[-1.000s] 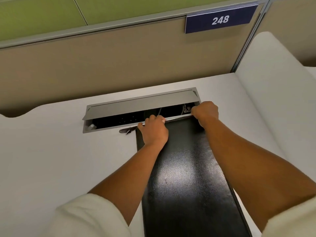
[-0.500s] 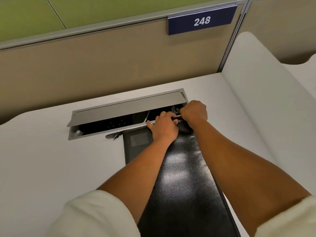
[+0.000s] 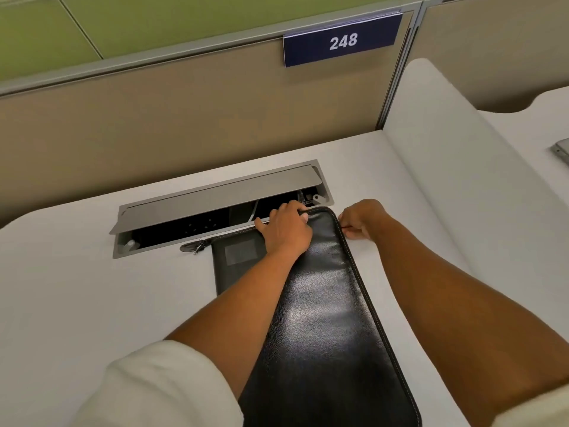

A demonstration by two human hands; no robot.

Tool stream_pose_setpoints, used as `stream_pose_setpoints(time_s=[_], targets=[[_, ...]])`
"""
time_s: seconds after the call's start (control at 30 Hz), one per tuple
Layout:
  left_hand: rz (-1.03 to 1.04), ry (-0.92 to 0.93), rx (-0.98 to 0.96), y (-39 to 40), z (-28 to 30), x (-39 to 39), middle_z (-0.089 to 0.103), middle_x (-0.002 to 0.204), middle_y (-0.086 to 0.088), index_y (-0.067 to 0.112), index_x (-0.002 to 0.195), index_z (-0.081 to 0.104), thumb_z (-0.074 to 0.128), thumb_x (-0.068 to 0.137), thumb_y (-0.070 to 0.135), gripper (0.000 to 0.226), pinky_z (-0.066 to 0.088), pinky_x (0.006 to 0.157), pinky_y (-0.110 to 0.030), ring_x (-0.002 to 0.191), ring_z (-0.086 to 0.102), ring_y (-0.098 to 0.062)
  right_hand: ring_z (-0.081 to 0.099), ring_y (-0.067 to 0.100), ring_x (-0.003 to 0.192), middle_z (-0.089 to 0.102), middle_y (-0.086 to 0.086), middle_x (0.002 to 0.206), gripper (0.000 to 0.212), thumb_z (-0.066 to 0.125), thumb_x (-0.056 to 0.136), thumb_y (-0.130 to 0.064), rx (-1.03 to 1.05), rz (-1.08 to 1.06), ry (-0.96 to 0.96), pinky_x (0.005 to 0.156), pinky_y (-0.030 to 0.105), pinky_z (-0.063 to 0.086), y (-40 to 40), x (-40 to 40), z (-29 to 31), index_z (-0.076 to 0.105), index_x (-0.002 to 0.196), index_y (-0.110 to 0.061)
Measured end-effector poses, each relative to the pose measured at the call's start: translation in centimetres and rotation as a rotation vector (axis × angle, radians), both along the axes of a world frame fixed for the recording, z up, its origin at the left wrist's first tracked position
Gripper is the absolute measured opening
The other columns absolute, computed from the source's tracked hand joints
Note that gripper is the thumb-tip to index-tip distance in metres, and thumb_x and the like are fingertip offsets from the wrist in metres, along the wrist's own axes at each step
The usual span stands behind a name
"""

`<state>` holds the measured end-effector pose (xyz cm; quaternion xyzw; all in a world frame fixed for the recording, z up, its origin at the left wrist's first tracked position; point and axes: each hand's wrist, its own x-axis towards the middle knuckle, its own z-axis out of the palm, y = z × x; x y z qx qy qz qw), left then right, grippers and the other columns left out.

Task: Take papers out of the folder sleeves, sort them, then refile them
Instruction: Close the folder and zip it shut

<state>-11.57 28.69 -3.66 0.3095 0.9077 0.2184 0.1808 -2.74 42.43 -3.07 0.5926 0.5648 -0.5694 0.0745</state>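
- Head view: a black leather zip folder [image 3: 326, 318] lies flat and closed on a white desk [image 3: 77, 303], its far end touching the open cable tray [image 3: 215, 208] sunk into the desktop.
- Left hand [image 3: 286, 231] lies on the folder's far end, fingers curled over its top edge, pinning the cover down.
- Right hand [image 3: 361, 218] sits just beside the folder's far right corner, fingers closed in a narrow pinch; what it pinches is too small to make out, though it is probably the zipper pull, on the stitched zip edge [image 3: 357, 272].
- No papers or sleeves are in sight; the job looks to be at its very start, with the folder not yet opened.
- Risk: the pull may bind as it rounds the curved corner, and a hard tug could jerk the folder sideways from under the left hand.
- Risk: the far edge overhangs the tray's dark opening, where a pale cable [image 3: 254, 211] shows; a push forward could tip that end in, or snag the cable.
- Risk: a leather strap with a metal fitting [image 3: 195, 246] lies loose at the tray's near rim, just left of the folder, and could catch or slip into the gap if the folder shifts.
- Risk: the tray's raised grey lid [image 3: 215, 198] stands close behind the left hand's knuckles and could be knocked.
- Background: a blue plate reading 248 [image 3: 342, 41] hangs on the partition [image 3: 184, 124].
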Motion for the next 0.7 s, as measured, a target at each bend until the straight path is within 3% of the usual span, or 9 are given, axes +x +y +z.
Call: stream_pose_setpoints(time_s=[0.07, 0.1, 0.17, 0.2, 0.3, 0.47, 0.7], targets=[[-0.039, -0.009, -0.04, 0.2, 0.2, 0.0, 0.056, 0.126, 0.002, 0.031, 0.127, 0.056, 0.049, 0.101, 0.028, 0.028, 0.011, 0.116, -0.061, 0.124, 0.046, -0.022, 0.062, 0.015, 0.063, 0.065, 0.011, 0.083, 0.013, 0.051, 0.096, 0.005, -0.029, 0.09, -0.022, 0.051, 0.021, 0.056, -0.3, 0.0, 0.2, 0.06, 0.099, -0.003], [-0.066, -0.006, -0.066, 0.4, 0.2, 0.1, 0.054, 0.129, 0.001, 0.031, 0.131, 0.055, 0.048, 0.101, 0.032, 0.031, 0.01, 0.116, -0.062, 0.127, 0.045, -0.023, 0.063, 0.015, 0.069, 0.066, 0.012, 0.09, 0.013, 0.048, 0.098, 0.003, -0.028, 0.169, -0.031, 0.068, 0.025, 0.06, -0.3, 0.0, 0.4, 0.06, 0.097, -0.002], [-0.116, 0.012, -0.114, 0.8, 0.1, 0.4, 0.051, 0.133, 0.0, 0.032, 0.136, 0.052, 0.047, 0.099, 0.047, 0.04, 0.011, 0.115, -0.064, 0.131, 0.041, -0.025, 0.064, 0.02, 0.093, 0.068, 0.016, 0.108, 0.015, 0.049, 0.099, -0.003, 0.019, 0.337, -0.062, 0.1, 0.035, 0.051, -0.2, 0.2, 0.6, 0.063, 0.102, 0.003], [-0.131, 0.019, -0.126, 1.1, 0.0, 0.7, 0.05, 0.135, -0.001, 0.033, 0.138, 0.051, 0.047, 0.097, 0.054, 0.046, 0.011, 0.114, -0.064, 0.133, 0.04, -0.025, 0.063, 0.023, 0.103, 0.067, 0.017, 0.115, 0.019, 0.051, 0.099, -0.004, 0.052, 0.374, -0.044, 0.104, 0.037, 0.047, -0.1, 0.4, 0.8, 0.063, 0.11, 0.006], [-0.146, 0.039, -0.121, 1.9, -0.2, 1.7, 0.047, 0.139, -0.001, 0.035, 0.14, 0.047, 0.047, 0.095, 0.061, 0.052, 0.009, 0.114, -0.064, 0.135, 0.036, -0.026, 0.061, 0.03, 0.113, 0.067, 0.018, 0.117, 0.024, 0.056, 0.095, -0.005, 0.261, 0.557, -0.062, 0.099, 0.034, 0.047, 0.1, 1.3, 1.1, 0.067, 0.114, 0.004], [-0.125, 0.033, -0.038, 2.7, -0.2, 2.6, 0.049, 0.137, 0.003, 0.042, 0.132, 0.053, 0.051, 0.1, 0.04, 0.032, 0.007, 0.116, -0.059, 0.133, 0.039, -0.021, 0.064, 0.026, 0.104, 0.073, 0.011, 0.105, 0.022, 0.061, 0.091, -0.017, 0.63, 0.753, -0.059, 0.094, 0.035, 0.046, -0.1, 2.6, 0.4, 0.076, 0.102, -0.005], [-0.125, -0.012, -0.116, 3.7, -0.5, 3.1, 0.034, 0.131, -0.003, 0.032, 0.13, 0.047, 0.049, 0.098, 0.02, 0.034, -0.01, 0.113, -0.068, 0.132, 0.03, -0.023, 0.066, 0.024, 0.095, 0.074, 0.009, 0.096, 0.015, 0.066, 0.088, -0.007, 0.656, 0.72, 0.131, 0.083, 0.03, 0.048, -0.9, 5.2, -0.7, 0.078, 0.096, -0.007]])
